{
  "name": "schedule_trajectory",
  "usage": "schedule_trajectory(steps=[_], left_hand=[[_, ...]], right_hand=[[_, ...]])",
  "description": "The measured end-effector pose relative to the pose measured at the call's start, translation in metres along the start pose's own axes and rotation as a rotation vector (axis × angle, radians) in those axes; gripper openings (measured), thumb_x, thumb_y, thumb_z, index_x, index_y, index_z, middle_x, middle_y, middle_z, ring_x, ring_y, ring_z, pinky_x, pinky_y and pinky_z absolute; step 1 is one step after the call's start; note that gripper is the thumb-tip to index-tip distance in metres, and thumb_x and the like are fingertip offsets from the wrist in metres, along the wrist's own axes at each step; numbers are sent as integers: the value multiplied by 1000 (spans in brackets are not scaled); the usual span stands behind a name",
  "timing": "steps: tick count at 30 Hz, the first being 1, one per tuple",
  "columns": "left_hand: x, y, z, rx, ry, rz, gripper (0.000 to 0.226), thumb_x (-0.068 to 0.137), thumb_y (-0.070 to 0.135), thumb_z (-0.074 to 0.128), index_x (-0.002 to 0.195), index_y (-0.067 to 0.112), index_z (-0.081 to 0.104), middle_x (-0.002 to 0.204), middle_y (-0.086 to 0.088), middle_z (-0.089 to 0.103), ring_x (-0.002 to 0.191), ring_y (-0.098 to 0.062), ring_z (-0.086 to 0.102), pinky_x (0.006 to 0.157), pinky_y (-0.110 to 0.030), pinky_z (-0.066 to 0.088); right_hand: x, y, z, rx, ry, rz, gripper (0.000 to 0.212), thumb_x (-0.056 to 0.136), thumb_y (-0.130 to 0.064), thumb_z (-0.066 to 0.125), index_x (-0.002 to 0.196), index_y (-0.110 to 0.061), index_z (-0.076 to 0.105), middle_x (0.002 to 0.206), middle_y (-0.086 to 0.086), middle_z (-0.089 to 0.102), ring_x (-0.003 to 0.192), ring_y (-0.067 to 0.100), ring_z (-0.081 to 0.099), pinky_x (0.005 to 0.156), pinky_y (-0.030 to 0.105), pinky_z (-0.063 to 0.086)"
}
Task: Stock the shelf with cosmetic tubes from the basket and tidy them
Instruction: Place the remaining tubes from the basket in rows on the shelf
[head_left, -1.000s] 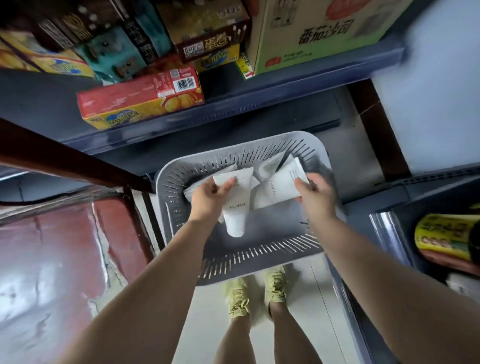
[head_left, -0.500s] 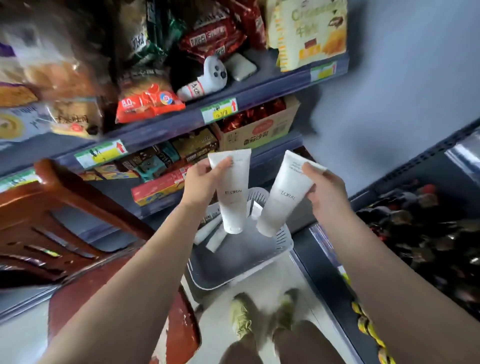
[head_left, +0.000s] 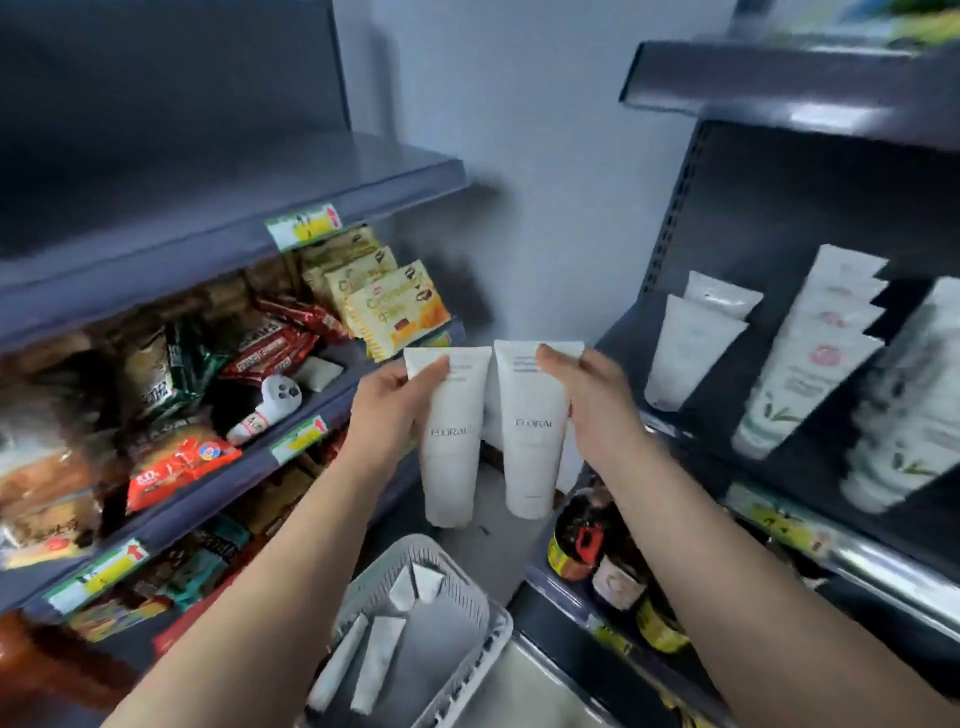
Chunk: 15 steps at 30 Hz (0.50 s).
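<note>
Head camera view: two white cosmetic tubes were held up side by side in front of the grey wall (head_left: 545, 156), between two shelving units. The left tube (head_left: 450, 441) was pinched near its flat top end by the left hand (head_left: 387, 410), with the thumb laid across the front and the other fingers curled behind it. The right tube (head_left: 531, 431) was gripped near its top by the right hand (head_left: 592, 400), the fingers being wrapped around its right edge and the thumb pressed on its front. Both tubes hung with the cap end down and were nearly touching each other; a printed word was seen on the middle of each.

Below the hands, a grey slotted basket (head_left: 467, 597) was seen at the bottom edge of the frame. Several more white tubes (head_left: 376, 660) were lying in it, two near its near left side and two more further back.

On the right shelf (head_left: 779, 525), white tubes were already placed: one short row (head_left: 691, 348) at its left end, a longer overlapping row (head_left: 810, 358) beside it, and a blurred group (head_left: 904, 415) toward the right edge. Dark bottles (head_left: 587, 535) were standing on the level below.

On the left shelf (head_left: 291, 452), snack packets (head_left: 395, 312) and a small white toy-like item (head_left: 270, 405) were seen.
</note>
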<state>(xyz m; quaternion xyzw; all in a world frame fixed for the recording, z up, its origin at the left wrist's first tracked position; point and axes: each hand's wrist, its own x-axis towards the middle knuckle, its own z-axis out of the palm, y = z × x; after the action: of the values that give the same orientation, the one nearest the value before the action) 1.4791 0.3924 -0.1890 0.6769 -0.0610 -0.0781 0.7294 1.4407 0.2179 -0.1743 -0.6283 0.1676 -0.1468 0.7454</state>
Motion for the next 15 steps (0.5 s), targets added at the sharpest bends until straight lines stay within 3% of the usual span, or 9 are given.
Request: schedule_trajectory(steps=[2, 4, 10, 12, 13, 15], left_hand=[[-3, 16, 22, -10, -42, 48, 16, 87, 24, 63, 88, 9, 68, 74, -5, 68, 60, -17, 61, 56, -29, 50], [-9, 32, 45, -17, -75, 88, 20, 88, 21, 61, 94, 3, 68, 85, -11, 70, 74, -23, 64, 68, -35, 52], [-46, 61, 117, -4, -209, 221, 14, 88, 17, 62, 86, 6, 70, 89, -17, 70, 78, -24, 61, 70, -33, 47], [-62, 66, 141, 12, -263, 252, 12, 88, 16, 61, 82, 10, 69, 79, -8, 71, 72, -19, 62, 65, -27, 47], [-71, 67, 153, 21, -293, 259, 12, 88, 17, 61, 81, 11, 70, 73, -1, 71, 67, -15, 62, 61, -23, 48], [-89, 67, 176, 37, -347, 262, 14, 88, 18, 61, 85, 8, 70, 71, 2, 70, 63, -12, 61, 56, -21, 47]], right_hand=[[-8, -19, -20, -5, 38, -49, 12, 83, -13, 67, 72, -16, 65, 76, 1, 68, 71, 18, 62, 69, 26, 46], [-19, -38, -40, 13, 71, -99, 13, 83, -12, 66, 71, -16, 64, 75, 1, 67, 70, 18, 62, 70, 29, 46], [-65, -77, -112, 17, 185, -204, 9, 82, -13, 67, 74, -11, 63, 91, 13, 69, 86, 23, 63, 81, 37, 48], [-86, -87, -138, 26, 233, -207, 19, 80, -17, 70, 82, 0, 61, 104, 24, 66, 93, 29, 64, 87, 41, 48], [-97, -91, -151, 25, 246, -206, 24, 80, -19, 70, 86, 2, 60, 107, 24, 66, 97, 31, 64, 91, 44, 48], [-120, -99, -177, 32, 257, -219, 12, 82, -17, 68, 85, -6, 64, 100, 14, 69, 93, 26, 66, 87, 43, 51]])
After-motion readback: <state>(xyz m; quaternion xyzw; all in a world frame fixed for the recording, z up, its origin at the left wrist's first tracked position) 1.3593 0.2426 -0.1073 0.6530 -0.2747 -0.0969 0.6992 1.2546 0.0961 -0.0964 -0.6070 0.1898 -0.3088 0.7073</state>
